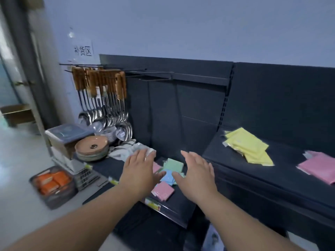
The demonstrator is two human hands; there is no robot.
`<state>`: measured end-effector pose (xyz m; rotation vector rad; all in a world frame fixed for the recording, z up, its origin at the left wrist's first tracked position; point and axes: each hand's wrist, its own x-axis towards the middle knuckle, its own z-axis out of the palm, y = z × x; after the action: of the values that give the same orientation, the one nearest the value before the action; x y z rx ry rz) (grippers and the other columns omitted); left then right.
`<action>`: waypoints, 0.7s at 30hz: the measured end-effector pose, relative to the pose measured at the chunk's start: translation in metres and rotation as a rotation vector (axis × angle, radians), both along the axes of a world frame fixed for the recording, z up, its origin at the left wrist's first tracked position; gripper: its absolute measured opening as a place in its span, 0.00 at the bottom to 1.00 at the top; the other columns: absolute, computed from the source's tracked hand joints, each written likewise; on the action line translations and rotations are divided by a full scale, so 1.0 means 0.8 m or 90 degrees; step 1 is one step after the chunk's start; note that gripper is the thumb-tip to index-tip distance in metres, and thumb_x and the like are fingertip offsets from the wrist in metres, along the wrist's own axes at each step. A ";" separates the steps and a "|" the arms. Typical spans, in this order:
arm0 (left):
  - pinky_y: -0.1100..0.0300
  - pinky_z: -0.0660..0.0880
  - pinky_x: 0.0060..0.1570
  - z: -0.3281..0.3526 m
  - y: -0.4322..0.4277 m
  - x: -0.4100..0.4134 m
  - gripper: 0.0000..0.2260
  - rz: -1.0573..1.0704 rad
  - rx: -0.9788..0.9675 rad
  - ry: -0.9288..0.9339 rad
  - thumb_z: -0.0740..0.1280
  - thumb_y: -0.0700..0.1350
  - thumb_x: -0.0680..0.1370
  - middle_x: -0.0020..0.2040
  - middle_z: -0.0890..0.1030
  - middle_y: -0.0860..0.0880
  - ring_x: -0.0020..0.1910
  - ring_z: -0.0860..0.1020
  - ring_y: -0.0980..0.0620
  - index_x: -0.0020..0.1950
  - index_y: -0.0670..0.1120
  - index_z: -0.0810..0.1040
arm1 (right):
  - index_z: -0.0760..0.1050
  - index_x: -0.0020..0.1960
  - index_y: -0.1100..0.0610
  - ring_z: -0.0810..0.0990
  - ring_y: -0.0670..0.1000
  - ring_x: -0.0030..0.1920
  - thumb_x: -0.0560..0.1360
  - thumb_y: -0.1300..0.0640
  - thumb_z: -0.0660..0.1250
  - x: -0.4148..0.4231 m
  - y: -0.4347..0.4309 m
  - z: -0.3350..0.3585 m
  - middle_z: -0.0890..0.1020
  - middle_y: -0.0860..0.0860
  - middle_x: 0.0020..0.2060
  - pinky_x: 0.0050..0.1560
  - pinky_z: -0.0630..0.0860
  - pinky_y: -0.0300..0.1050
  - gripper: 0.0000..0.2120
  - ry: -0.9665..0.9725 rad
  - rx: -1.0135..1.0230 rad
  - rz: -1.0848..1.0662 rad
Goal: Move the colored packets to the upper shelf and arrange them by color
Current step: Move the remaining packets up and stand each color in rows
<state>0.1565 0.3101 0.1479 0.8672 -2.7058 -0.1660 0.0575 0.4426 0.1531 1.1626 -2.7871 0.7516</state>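
Both hands out over the lower shelf [183, 203], centre of the frame, backs up. My left hand [140, 171]: fingers straight and spread wide, holding nothing. My right hand [195, 173]: fingers also straight and loosely spread, holding nothing. Can't tell if either hand touches the packets below.

Between the two hands on the lower shelf is a small mixed heap: green packet [173, 164] at the back, blue packet [167, 177] just in front of it and partly under my thumbs, pink packet [163, 191] nearest the shelf edge. A second pink one peeks out beside my left hand.

Upper shelf [272, 176] is to the right of the frame. Yellow packets [248, 147] lie there in a loose overlapping pile; pink packets [319, 167] are stacked at the far right edge, apart from the yellow.

Left of frame: ladles [103, 98] with wooden handles hanging on hooks, stack of plates [92, 147] below them, lidded box [67, 134] beside the plates, floor basket [52, 185] with orange packs
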 end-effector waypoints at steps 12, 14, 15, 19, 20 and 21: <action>0.49 0.42 0.75 -0.058 -0.109 0.075 0.34 0.129 0.047 -0.056 0.54 0.66 0.78 0.79 0.47 0.48 0.78 0.45 0.47 0.79 0.52 0.48 | 0.51 0.78 0.45 0.47 0.50 0.78 0.77 0.38 0.59 0.032 -0.120 -0.064 0.52 0.47 0.78 0.76 0.41 0.55 0.33 -0.039 0.100 0.052; 0.49 0.43 0.75 -0.075 -0.117 0.066 0.34 0.140 0.047 -0.069 0.53 0.66 0.78 0.79 0.47 0.48 0.78 0.45 0.47 0.79 0.52 0.47 | 0.50 0.78 0.45 0.46 0.51 0.78 0.78 0.37 0.57 0.020 -0.129 -0.079 0.52 0.48 0.79 0.77 0.41 0.56 0.33 -0.035 0.124 0.050; 0.49 0.42 0.75 -0.084 -0.122 0.059 0.34 0.143 0.051 -0.075 0.52 0.66 0.78 0.79 0.47 0.49 0.78 0.45 0.47 0.79 0.52 0.47 | 0.50 0.78 0.45 0.46 0.51 0.78 0.78 0.37 0.57 0.013 -0.134 -0.087 0.52 0.48 0.79 0.77 0.40 0.56 0.33 -0.036 0.128 0.050; 0.49 0.41 0.75 -0.113 -0.144 0.018 0.33 0.136 0.067 -0.088 0.51 0.65 0.79 0.79 0.45 0.49 0.78 0.43 0.48 0.79 0.54 0.44 | 0.50 0.78 0.45 0.45 0.52 0.78 0.77 0.36 0.57 -0.031 -0.157 -0.118 0.50 0.47 0.79 0.76 0.41 0.57 0.34 -0.050 0.143 0.053; 0.49 0.40 0.75 -0.121 -0.151 0.006 0.33 0.133 0.069 -0.088 0.51 0.65 0.79 0.79 0.44 0.50 0.78 0.42 0.48 0.79 0.55 0.43 | 0.49 0.78 0.45 0.45 0.52 0.79 0.77 0.36 0.57 -0.045 -0.162 -0.126 0.49 0.47 0.79 0.76 0.41 0.57 0.34 -0.052 0.148 0.049; 0.49 0.40 0.75 -0.130 -0.158 -0.005 0.33 0.133 0.072 -0.090 0.51 0.65 0.79 0.79 0.43 0.50 0.78 0.41 0.48 0.79 0.55 0.43 | 0.48 0.79 0.44 0.44 0.52 0.79 0.77 0.35 0.56 -0.058 -0.166 -0.135 0.48 0.46 0.79 0.76 0.41 0.57 0.35 -0.055 0.154 0.045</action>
<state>0.1528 0.1838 0.0436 1.2307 -2.7326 -0.2220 0.0108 0.3097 0.0452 1.3003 -2.9902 0.4893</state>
